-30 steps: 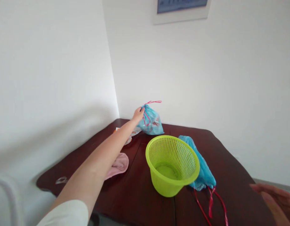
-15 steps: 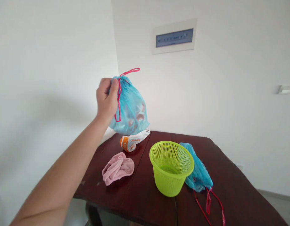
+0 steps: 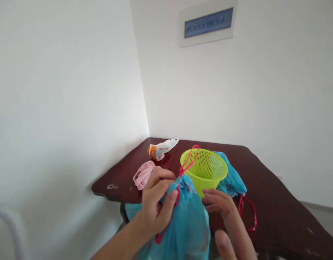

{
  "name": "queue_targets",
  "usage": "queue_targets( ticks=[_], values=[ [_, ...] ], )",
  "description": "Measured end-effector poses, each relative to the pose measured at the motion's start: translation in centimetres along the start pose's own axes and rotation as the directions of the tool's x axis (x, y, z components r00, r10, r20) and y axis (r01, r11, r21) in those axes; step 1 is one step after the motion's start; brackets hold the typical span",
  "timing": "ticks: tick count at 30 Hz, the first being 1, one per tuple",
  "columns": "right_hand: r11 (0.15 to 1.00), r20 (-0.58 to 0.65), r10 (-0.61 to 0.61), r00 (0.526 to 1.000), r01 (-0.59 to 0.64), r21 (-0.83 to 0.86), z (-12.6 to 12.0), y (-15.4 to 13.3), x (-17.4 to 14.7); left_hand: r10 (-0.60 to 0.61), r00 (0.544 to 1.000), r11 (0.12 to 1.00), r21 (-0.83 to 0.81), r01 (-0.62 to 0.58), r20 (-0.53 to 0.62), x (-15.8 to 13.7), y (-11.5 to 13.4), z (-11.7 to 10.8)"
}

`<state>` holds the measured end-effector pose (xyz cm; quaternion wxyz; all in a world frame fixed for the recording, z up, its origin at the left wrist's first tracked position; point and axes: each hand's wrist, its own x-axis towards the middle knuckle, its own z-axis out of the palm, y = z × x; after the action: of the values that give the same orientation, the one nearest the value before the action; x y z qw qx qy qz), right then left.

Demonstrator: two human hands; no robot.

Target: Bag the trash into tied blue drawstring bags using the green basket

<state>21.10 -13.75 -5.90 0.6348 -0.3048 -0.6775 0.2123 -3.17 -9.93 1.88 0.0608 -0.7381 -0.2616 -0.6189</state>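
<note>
A blue drawstring plastic bag (image 3: 186, 220) with a red drawstring hangs in front of the table's near edge. My left hand (image 3: 158, 202) is closed around its gathered neck, and a red loop sticks up above the fingers. Something inside the bag shows faintly through the plastic but cannot be made out. Close to the bag's right side is my right hand (image 3: 227, 216), its thumb and fingers apart, holding nothing. Just beyond the hands stands a yellow-green plastic basket (image 3: 204, 177), partly covered by the bag and my right fingers.
The dark red wooden table (image 3: 263, 202) bears a second blue drawstring bag (image 3: 232, 180) right of the basket. A pink cloth (image 3: 144, 175) lies left, partly behind my left hand. Farther back is a white and orange plastic bag (image 3: 162, 148). White walls meet behind the table.
My left hand has brought the blue bag down and nearer, from above the table to its front edge. My right hand has come into view beside it. The view has shifted.
</note>
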Motion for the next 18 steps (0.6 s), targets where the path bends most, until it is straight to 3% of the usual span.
queue_targets(
  ticks=[2,6,10,12,14,18],
  values=[
    [0.998,-0.012,0.003,1.0,-0.004,-0.066,0.7,-0.5,1.7,-0.013,0.997,0.991,-0.134,0.023,0.074,-1.1,-0.1,2.5],
    [0.988,-0.061,-0.077,0.995,0.067,-0.141,0.8,-0.5,5.0,-0.182,0.96,0.901,-0.355,0.25,0.214,-1.0,-0.8,5.4],
    [0.953,-0.082,-0.188,0.979,0.161,-0.258,-0.6,0.0,6.9,-0.344,0.789,0.713,-0.405,0.572,0.508,0.2,-2.4,6.3],
    [0.934,-0.047,-0.232,0.972,0.209,-0.29,-1.7,0.4,7.4,-0.356,0.736,0.67,-0.392,0.631,0.577,0.7,-3.2,6.6],
    [0.925,-0.025,-0.253,0.967,0.235,-0.298,-2.8,1.0,7.9,-0.346,0.751,0.708,-0.368,0.602,0.562,1.3,-4.0,6.9],
    [0.941,-0.089,-0.205,0.975,0.171,-0.292,-3.7,3.2,8.9,-0.388,0.848,0.816,-0.293,0.498,0.36,1.5,-5.3,8.0]
  ],
)
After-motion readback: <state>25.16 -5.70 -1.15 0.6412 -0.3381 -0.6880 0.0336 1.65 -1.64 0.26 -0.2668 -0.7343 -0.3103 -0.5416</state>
